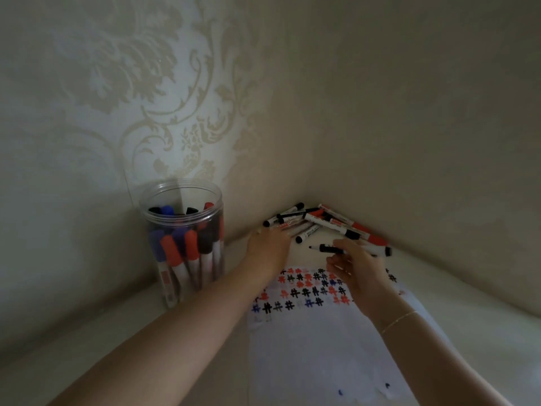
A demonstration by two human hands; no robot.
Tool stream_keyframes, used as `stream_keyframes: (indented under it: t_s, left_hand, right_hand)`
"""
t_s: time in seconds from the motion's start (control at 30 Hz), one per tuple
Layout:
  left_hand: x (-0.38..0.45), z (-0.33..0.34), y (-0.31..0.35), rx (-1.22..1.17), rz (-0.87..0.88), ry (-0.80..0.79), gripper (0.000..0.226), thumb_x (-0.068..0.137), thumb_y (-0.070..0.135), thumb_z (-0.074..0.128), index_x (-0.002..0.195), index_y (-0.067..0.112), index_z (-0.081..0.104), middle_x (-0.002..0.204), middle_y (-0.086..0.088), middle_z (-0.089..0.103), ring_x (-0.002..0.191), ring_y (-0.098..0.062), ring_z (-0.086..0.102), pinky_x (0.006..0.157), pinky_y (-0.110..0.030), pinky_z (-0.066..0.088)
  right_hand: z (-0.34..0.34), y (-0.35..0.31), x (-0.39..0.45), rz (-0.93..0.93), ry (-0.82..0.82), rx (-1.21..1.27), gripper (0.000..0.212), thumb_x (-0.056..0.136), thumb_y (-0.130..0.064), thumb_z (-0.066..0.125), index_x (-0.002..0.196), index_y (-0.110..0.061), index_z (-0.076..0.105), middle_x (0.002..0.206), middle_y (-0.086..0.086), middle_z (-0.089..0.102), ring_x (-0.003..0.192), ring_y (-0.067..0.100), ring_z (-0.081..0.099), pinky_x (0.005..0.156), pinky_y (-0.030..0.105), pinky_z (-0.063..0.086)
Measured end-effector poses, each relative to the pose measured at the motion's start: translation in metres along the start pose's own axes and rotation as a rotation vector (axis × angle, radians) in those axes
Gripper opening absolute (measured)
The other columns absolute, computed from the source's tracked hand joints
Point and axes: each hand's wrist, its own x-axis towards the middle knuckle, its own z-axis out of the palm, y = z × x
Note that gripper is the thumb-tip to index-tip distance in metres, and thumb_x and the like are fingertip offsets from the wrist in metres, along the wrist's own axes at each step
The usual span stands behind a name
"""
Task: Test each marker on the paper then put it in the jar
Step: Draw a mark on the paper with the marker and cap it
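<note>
A clear plastic jar (pixel 181 247) stands at the left by the wall, holding several markers with red, blue and black caps. White paper (pixel 316 341) lies in front of me, its far part covered with rows of red, black and blue hash marks. My right hand (pixel 355 266) holds a black marker (pixel 330 249) level above the paper, tip bare and pointing left, its cap on the rear end. My left hand (pixel 268 247) rests palm down at the paper's far edge, touching the pile of loose markers (pixel 319 222) in the corner.
Two walls meet in a corner just behind the marker pile; the left one has patterned wallpaper. The pale tabletop (pixel 483 332) extends to the right of the paper. A thin bracelet (pixel 399 319) is on my right wrist.
</note>
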Motion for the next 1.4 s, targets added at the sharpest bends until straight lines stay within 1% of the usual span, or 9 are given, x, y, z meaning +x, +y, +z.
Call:
stream_keyframes:
  t_s: [0.13, 0.33, 0.73, 0.8, 0.9, 1.03, 1.13, 1.23, 1.4]
  left_hand:
    - [-0.002, -0.005, 0.002, -0.132, 0.023, 0.071, 0.023, 0.095, 0.008, 0.051, 0.106, 0.018, 0.068, 0.108, 0.0, 0.067, 0.089, -0.017, 0.063, 0.069, -0.024, 0.042]
    - [-0.028, -0.035, 0.017, -0.901, 0.099, -0.005, 0.01, 0.083, 0.017, 0.073, 0.089, 0.023, 0.068, 0.091, 0.008, 0.07, 0.085, -0.005, 0.066, 0.083, -0.033, 0.056]
    - [-0.036, -0.057, 0.024, -0.744, 0.199, 0.057, 0.016, 0.084, 0.025, 0.072, 0.099, 0.024, 0.068, 0.099, 0.006, 0.07, 0.092, -0.011, 0.065, 0.083, -0.041, 0.054]
    - [-0.04, -0.063, 0.025, -0.748, 0.212, 0.029, 0.016, 0.087, 0.027, 0.068, 0.102, 0.023, 0.066, 0.102, 0.005, 0.069, 0.095, -0.011, 0.064, 0.086, -0.039, 0.052]
    - [-0.046, -0.073, 0.026, -1.092, 0.14, -0.101, 0.015, 0.093, 0.022, 0.06, 0.105, 0.013, 0.06, 0.094, 0.001, 0.066, 0.084, -0.014, 0.066, 0.089, -0.037, 0.053]
    - [-0.054, -0.078, 0.026, -1.379, 0.04, -0.225, 0.014, 0.099, 0.017, 0.048, 0.099, 0.011, 0.06, 0.065, 0.004, 0.05, 0.056, -0.01, 0.05, 0.06, -0.023, 0.047]
    - [-0.052, -0.083, 0.023, -1.355, -0.014, -0.149, 0.02, 0.097, 0.017, 0.048, 0.083, 0.01, 0.061, 0.051, 0.006, 0.037, 0.047, -0.011, 0.035, 0.053, -0.026, 0.032]
    - [-0.054, -0.094, 0.029, -1.239, -0.003, -0.01, 0.025, 0.094, 0.023, 0.054, 0.071, 0.013, 0.056, 0.052, 0.002, 0.039, 0.045, -0.012, 0.034, 0.049, -0.028, 0.028]
    - [-0.056, -0.109, 0.035, -1.04, 0.011, 0.281, 0.04, 0.083, 0.045, 0.066, 0.06, 0.016, 0.052, 0.049, 0.007, 0.045, 0.043, -0.004, 0.037, 0.044, -0.014, 0.029]
  right_hand:
    - [-0.007, -0.005, -0.004, -0.102, 0.0, 0.027, 0.009, 0.088, -0.005, 0.062, 0.08, -0.002, 0.063, 0.067, 0.009, 0.063, 0.057, 0.018, 0.06, 0.071, 0.034, 0.056]
    - [-0.013, -0.026, -0.014, -0.391, -0.005, 0.057, 0.018, 0.088, 0.004, 0.049, 0.072, -0.001, 0.054, 0.058, 0.013, 0.06, 0.045, 0.021, 0.057, 0.053, 0.034, 0.055]
    - [-0.004, -0.035, -0.021, -0.506, -0.096, -0.212, 0.034, 0.088, 0.004, 0.051, 0.057, -0.008, 0.045, 0.05, 0.009, 0.059, 0.047, 0.029, 0.052, 0.041, 0.03, 0.042]
    - [-0.003, -0.036, -0.023, -0.483, -0.131, -0.208, 0.034, 0.089, 0.004, 0.05, 0.056, -0.007, 0.047, 0.049, 0.008, 0.059, 0.043, 0.027, 0.049, 0.04, 0.028, 0.042]
    - [-0.002, -0.043, -0.026, -0.304, -0.26, -0.062, 0.026, 0.091, -0.003, 0.053, 0.065, -0.005, 0.05, 0.046, 0.001, 0.052, 0.042, 0.018, 0.044, 0.045, 0.029, 0.049]
    - [-0.002, -0.05, -0.03, -0.038, -0.443, -0.086, 0.022, 0.08, -0.03, 0.064, 0.071, -0.01, 0.06, 0.052, 0.0, 0.048, 0.045, 0.014, 0.044, 0.048, 0.031, 0.051]
    - [-0.004, -0.057, -0.021, -0.069, -0.203, 0.086, 0.029, 0.087, -0.031, 0.062, 0.066, -0.012, 0.056, 0.052, 0.002, 0.049, 0.044, 0.014, 0.046, 0.047, 0.028, 0.048]
    - [-0.004, -0.057, -0.017, -0.392, 0.059, -0.045, 0.027, 0.093, -0.017, 0.055, 0.068, -0.007, 0.054, 0.053, 0.008, 0.045, 0.036, 0.015, 0.043, 0.036, 0.024, 0.038]
    - [0.009, -0.047, -0.035, -0.519, 0.037, -0.078, 0.037, 0.096, -0.018, 0.051, 0.064, -0.001, 0.048, 0.045, 0.003, 0.03, 0.037, 0.017, 0.028, 0.04, 0.028, 0.034]
